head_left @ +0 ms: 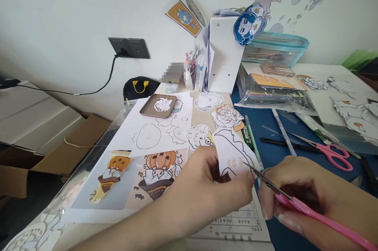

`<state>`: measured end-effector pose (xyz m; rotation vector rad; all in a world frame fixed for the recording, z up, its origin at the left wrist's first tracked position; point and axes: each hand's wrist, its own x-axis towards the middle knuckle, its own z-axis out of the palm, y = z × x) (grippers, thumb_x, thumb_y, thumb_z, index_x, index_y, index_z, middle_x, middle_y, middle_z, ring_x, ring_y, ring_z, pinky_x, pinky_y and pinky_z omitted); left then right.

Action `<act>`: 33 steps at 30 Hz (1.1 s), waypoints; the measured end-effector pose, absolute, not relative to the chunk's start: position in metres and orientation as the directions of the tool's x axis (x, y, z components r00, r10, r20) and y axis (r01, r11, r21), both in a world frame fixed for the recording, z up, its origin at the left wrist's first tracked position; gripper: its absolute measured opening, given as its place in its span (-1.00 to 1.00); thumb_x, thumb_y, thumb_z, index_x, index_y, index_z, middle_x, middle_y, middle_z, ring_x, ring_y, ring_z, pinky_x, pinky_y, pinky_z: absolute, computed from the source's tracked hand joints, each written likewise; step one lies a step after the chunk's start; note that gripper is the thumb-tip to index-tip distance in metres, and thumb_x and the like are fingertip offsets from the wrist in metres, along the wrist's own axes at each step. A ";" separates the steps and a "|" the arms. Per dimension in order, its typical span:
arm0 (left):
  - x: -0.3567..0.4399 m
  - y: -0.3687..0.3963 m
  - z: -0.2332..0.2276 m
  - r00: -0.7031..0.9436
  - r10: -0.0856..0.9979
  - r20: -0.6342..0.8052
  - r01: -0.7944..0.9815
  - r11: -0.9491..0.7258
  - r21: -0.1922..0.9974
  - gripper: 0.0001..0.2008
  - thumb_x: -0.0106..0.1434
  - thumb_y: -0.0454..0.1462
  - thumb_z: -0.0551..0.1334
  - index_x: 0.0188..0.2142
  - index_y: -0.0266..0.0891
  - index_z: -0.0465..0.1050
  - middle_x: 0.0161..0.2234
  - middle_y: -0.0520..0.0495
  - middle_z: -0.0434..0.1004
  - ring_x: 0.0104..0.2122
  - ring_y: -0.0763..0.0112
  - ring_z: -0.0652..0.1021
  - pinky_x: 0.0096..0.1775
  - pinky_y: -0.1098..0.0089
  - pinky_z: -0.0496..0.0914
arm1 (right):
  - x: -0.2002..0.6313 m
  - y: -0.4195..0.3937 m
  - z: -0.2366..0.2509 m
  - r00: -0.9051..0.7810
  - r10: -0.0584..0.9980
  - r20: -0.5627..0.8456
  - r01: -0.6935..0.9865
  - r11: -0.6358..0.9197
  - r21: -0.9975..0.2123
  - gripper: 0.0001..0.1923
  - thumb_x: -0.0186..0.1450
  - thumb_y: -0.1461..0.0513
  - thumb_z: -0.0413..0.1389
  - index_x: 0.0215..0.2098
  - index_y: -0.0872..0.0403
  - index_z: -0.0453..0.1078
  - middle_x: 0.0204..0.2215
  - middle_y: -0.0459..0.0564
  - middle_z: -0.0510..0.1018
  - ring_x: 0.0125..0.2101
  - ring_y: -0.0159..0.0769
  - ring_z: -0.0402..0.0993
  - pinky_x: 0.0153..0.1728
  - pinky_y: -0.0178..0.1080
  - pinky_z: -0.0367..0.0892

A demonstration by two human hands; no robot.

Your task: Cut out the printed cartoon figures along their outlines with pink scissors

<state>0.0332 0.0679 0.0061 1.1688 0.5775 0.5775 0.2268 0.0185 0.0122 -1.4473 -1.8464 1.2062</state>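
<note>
A black-outlined white paper piece [232, 146] is rising from the left hand [220, 188], which is pinching its lower part, while rightward the right hand [313, 192] is grasping pink-handled scissors [291, 201], 1 blade slanting up-left over the paper's right edge.

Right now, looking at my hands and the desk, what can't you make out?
All in the head view:
- White paper: part of its lower side, hidden by the left hand.
- Scissors in the right hand: handle end, cut off at the lower right corner.
- Pumpkin picture: lower part, behind the left arm.
- Printed page: writing too small to read.
- Object near the wall: blurred into blocks.
</note>
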 end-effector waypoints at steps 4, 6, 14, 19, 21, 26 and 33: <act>0.032 0.069 0.005 0.710 0.695 -0.110 -0.081 0.236 0.968 -0.80 0.27 -0.34 0.13 -0.50 -0.23 0.29 -0.61 0.14 0.27 -0.61 0.58 0.28 -0.55 0.53 0.19 | 0.226 0.021 0.012 -0.362 0.915 -0.180 0.510 0.032 -0.860 -0.81 -0.06 0.40 0.14 -0.55 0.02 0.52 -0.71 -0.17 0.36 -0.71 -0.44 0.21 -0.72 -0.41 0.16; 0.032 0.069 0.005 0.700 0.706 -0.108 -0.040 0.189 0.981 -0.79 0.28 -0.31 0.13 -0.50 -0.23 0.29 -0.60 0.12 0.28 -0.59 0.56 0.30 -0.52 0.51 0.20 | 0.227 0.023 0.010 -0.396 0.890 -0.228 0.506 0.004 -0.863 -0.83 -0.03 0.38 0.11 -0.53 0.05 0.51 -0.70 -0.15 0.35 -0.69 -0.42 0.22 -0.69 -0.39 0.13; 0.031 0.068 0.001 0.550 0.824 -0.138 0.082 0.111 0.990 -0.72 0.32 -0.12 0.14 -0.46 -0.23 0.30 -0.54 0.09 0.31 -0.51 0.49 0.32 -0.45 0.46 0.22 | 0.229 0.027 0.008 -0.420 0.843 -0.336 0.419 -0.149 -0.896 -0.91 0.06 0.30 0.09 -0.47 0.08 0.45 -0.66 -0.21 0.20 -0.64 -0.44 0.04 -0.62 -0.34 -0.03; 0.033 0.072 0.001 0.570 0.809 -0.140 -0.079 0.224 0.971 -0.75 0.26 -0.14 0.24 -0.44 -0.25 0.34 -0.59 0.12 0.33 -0.57 0.54 0.33 -0.50 0.49 0.22 | 0.226 0.027 0.011 -0.419 0.843 -0.336 0.338 -0.198 -0.920 -0.96 0.03 0.30 0.13 -0.49 0.07 0.39 -0.65 -0.23 0.19 -0.65 -0.46 0.03 -0.63 -0.33 -0.02; 0.035 0.072 0.002 0.575 0.804 -0.152 -0.103 0.256 0.961 -0.74 0.21 -0.14 0.28 -0.47 -0.26 0.35 -0.61 0.11 0.34 -0.60 0.55 0.33 -0.52 0.50 0.21 | 0.225 0.026 0.011 -0.439 0.845 -0.304 0.256 -0.206 -0.944 -0.94 0.00 0.30 0.14 -0.50 0.07 0.38 -0.63 -0.22 0.22 -0.63 -0.46 0.05 -0.61 -0.33 0.00; 0.036 0.069 0.003 0.593 0.793 -0.139 -0.125 0.261 0.957 -0.77 0.22 -0.20 0.26 -0.49 -0.27 0.36 -0.61 0.10 0.33 -0.61 0.58 0.32 -0.53 0.53 0.22 | 0.222 0.024 0.011 -0.507 0.819 -0.268 0.086 -0.261 -0.961 -0.91 -0.01 0.29 0.14 -0.48 0.08 0.35 -0.64 -0.23 0.17 -0.62 -0.46 0.01 -0.59 -0.31 -0.04; 0.034 0.067 0.003 0.595 0.799 -0.088 -0.166 0.229 0.959 -0.80 0.25 -0.24 0.26 -0.47 -0.28 0.38 -0.55 0.09 0.35 -0.57 0.60 0.32 -0.50 0.54 0.22 | 0.223 0.027 0.009 -0.591 0.791 -0.159 0.012 -0.189 -0.982 -0.88 0.01 0.35 0.10 -0.44 0.08 0.33 -0.60 -0.23 0.20 -0.62 -0.47 0.05 -0.63 -0.36 -0.02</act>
